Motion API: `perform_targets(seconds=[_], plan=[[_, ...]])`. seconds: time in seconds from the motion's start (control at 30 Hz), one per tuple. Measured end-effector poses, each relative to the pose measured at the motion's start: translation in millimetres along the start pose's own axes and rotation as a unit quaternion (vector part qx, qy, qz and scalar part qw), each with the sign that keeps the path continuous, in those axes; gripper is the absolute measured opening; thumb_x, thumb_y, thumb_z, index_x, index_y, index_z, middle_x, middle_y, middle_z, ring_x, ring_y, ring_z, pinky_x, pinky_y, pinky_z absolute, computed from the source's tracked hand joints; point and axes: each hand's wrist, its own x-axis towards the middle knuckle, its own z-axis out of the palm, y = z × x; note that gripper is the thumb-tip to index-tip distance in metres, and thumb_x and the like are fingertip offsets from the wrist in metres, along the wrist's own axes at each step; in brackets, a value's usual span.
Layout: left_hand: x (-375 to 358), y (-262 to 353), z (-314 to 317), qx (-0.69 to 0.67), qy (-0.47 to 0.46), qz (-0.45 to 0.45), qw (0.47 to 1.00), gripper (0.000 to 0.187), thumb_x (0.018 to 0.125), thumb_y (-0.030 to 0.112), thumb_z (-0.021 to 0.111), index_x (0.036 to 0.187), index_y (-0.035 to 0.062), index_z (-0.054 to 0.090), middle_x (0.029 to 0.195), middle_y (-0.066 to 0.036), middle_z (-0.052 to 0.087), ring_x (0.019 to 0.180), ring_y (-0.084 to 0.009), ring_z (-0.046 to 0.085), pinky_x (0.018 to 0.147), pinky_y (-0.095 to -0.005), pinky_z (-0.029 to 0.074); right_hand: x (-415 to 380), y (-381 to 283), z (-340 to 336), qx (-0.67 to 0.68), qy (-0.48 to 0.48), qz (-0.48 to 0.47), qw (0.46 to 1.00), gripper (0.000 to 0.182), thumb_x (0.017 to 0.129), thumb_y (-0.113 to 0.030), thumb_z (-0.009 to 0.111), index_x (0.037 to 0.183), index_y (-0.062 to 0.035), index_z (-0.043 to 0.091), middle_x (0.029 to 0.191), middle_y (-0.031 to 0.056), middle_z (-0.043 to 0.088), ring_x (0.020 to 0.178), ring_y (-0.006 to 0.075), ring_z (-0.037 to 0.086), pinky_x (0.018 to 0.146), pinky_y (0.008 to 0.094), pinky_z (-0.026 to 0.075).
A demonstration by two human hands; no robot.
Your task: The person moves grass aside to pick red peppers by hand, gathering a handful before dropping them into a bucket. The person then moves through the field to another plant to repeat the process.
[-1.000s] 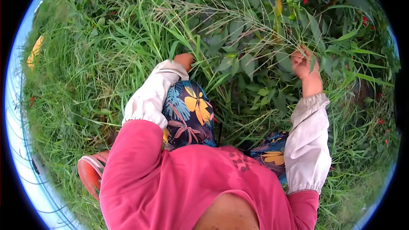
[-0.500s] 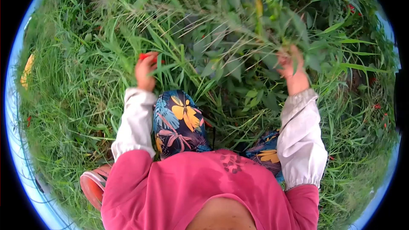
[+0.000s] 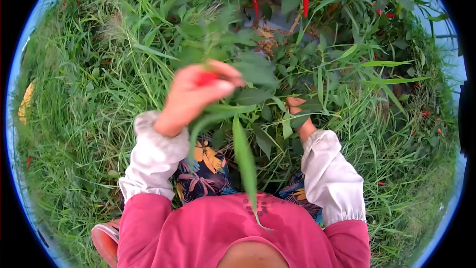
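Observation:
My left hand point(image 3: 186, 97) is raised over the plants, its fingers closed on a red chili pepper point(image 3: 206, 78). The hand is slightly blurred by motion. Long grass blades point(image 3: 244, 154) hang close below it, in front of my shirt. Lower and to the right, my right hand point(image 3: 296, 106) reaches in among the dark green pepper leaves point(image 3: 265, 141). Leaves cover most of its fingers, so I cannot tell whether it grips anything. Several red chili peppers point(image 3: 306, 4) hang on the plants farther ahead.
Tall grass point(image 3: 94, 134) grows thickly on both sides. A red bucket point(image 3: 105, 240) stands at the lower left beside my arm. Something yellow point(image 3: 26, 101) shows at the far left. Dry brown leaves point(image 3: 267, 44) lie under the plants ahead.
My left hand has moved up and to the right with the red chili pepper. My right hand has come down and left into the leaves. The grass stalks ahead have swung aside, exposing more peppers.

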Motion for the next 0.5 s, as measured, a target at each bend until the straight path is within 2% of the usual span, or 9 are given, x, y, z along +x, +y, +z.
perform_targets(seconds=[0.07, 0.1, 0.13, 0.17, 0.27, 0.37, 0.43, 0.47, 0.5], plan=[[34.2, -36.3, 16.2, 0.108, -0.183, -0.109, 0.971, 0.030, 0.085, 0.016, 0.065, 0.114, 0.0059, 0.064, 0.086, -0.002, 0.064, 0.079, -0.0068, 0.055, 0.068, -0.0252, 0.046, 6.4, 4.8, -4.2, 0.053, -0.020, -0.006, 0.998, 0.023, 0.089, -0.022, 0.059, 0.072, -0.0083, 0.052, 0.062, -0.0003, 0.051, 0.049, 0.0087, 0.045, 0.043, 0.0255, 0.036], [43.9, -66.3, 25.4, 0.235, -0.204, -0.059, 0.949, 0.030, 0.082, 0.018, 0.067, 0.111, 0.0096, 0.065, 0.085, -0.004, 0.063, 0.081, -0.0132, 0.060, 0.068, -0.0311, 0.049, 8.1, 3.2, -6.7, 0.105, -0.046, -0.001, 0.993, 0.024, 0.090, -0.022, 0.059, 0.071, -0.0085, 0.052, 0.062, -0.0007, 0.051, 0.049, 0.0085, 0.045, 0.043, 0.0251, 0.036], [45.2, -90.4, 30.4, 0.453, -0.187, 0.075, 0.868, 0.031, 0.079, 0.021, 0.067, 0.109, 0.0110, 0.064, 0.090, -0.010, 0.063, 0.083, -0.0263, 0.063, 0.070, -0.0389, 0.051, 8.4, -1.1, -7.9, 0.100, -0.044, -0.015, 0.994, 0.024, 0.090, -0.022, 0.059, 0.071, -0.0085, 0.052, 0.062, -0.0007, 0.051, 0.049, 0.0085, 0.045, 0.043, 0.0251, 0.036], [40.6, -104.5, 29.6, 0.574, -0.231, 0.057, 0.784, 0.032, 0.078, 0.023, 0.066, 0.109, 0.0125, 0.063, 0.096, -0.013, 0.063, 0.089, -0.0355, 0.061, 0.075, -0.0451, 0.051, 7.1, -3.1, -7.6, 0.102, -0.019, 0.017, 0.994, 0.021, 0.090, -0.023, 0.060, 0.074, -0.0092, 0.054, 0.062, -0.0004, 0.052, 0.048, 0.0090, 0.046, 0.043, 0.0256, 0.037], [8.7, -99.0, 31.9, 0.571, -0.326, -0.076, 0.750, 0.041, 0.080, 0.022, 0.063, 0.119, 0.0110, 0.059, 0.097, -0.012, 0.062, 0.093, -0.0327, 0.061, 0.075, -0.0450, 0.051, -6.5, -14.7, -1.9, 0.073, 0.026, 0.095, 0.992, 0.017, 0.089, -0.022, 0.061, 0.078, -0.0109, 0.055, 0.063, -0.0006, 0.054, 0.049, 0.0101, 0.048, 0.042, 0.0262, 0.040], [-38.8, -104.4, 29.7, 0.502, -0.355, -0.033, 0.788, 0.051, 0.083, 0.023, 0.061, 0.131, 0.0061, 0.051, 0.094, -0.014, 0.061, 0.096, -0.0339, 0.060, 0.074, -0.0446, 0.052, -7.2, -0.4, -5.8, 0.024, 0.030, 0.114, 0.993, 0.025, 0.090, -0.032, 0.058, 0.076, -0.0118, 0.054, 0.062, -0.0015, 0.052, 0.048, 0.0100, 0.047, 0.043, 0.0277, 0.040], [-51.3, -111.6, 40.6, 0.595, -0.302, 0.082, 0.740, 0.056, 0.087, 0.022, 0.058, 0.136, -0.0010, 0.043, 0.096, -0.019, 0.061, 0.094, -0.0383, 0.059, 0.072, -0.0430, 0.053, -11.8, -2.6, -6.0, 0.058, 0.013, 0.144, 0.988, 0.030, 0.090, -0.037, 0.059, 0.076, -0.0115, 0.054, 0.064, -0.0014, 0.052, 0.050, 0.0098, 0.048, 0.045, 0.0287, 0.041], [-40.2, -82.5, 49.6, 0.578, -0.399, -0.070, 0.708, 0.055, 0.089, 0.022, 0.056, 0.136, -0.0026, 0.042, 0.108, -0.026, 0.058, 0.102, -0.0423, 0.057, 0.073, -0.0421, 0.054, -13.8, -0.9, -7.5, 0.059, 0.012, 0.151, 0.987, 0.030, 0.090, -0.037, 0.059, 0.076, -0.0115, 0.054, 0.064, -0.0014, 0.052, 0.050, 0.0098, 0.048, 0.045, 0.0287, 0.041], [-45.4, -87.8, 51.5, 0.575, -0.404, -0.074, 0.708, 0.055, 0.089, 0.022, 0.056, 0.136, -0.0026, 0.042, 0.108, -0.026, 0.058, 0.102, -0.0423, 0.057, 0.073, -0.0421, 0.054, -16.7, 1.9, -10.0, 0.059, 0.002, 0.159, 0.986, 0.028, 0.089, -0.036, 0.061, 0.080, -0.0108, 0.055, 0.065, -0.0016, 0.052, 0.053, 0.0112, 0.050, 0.047, 0.0300, 0.043]])
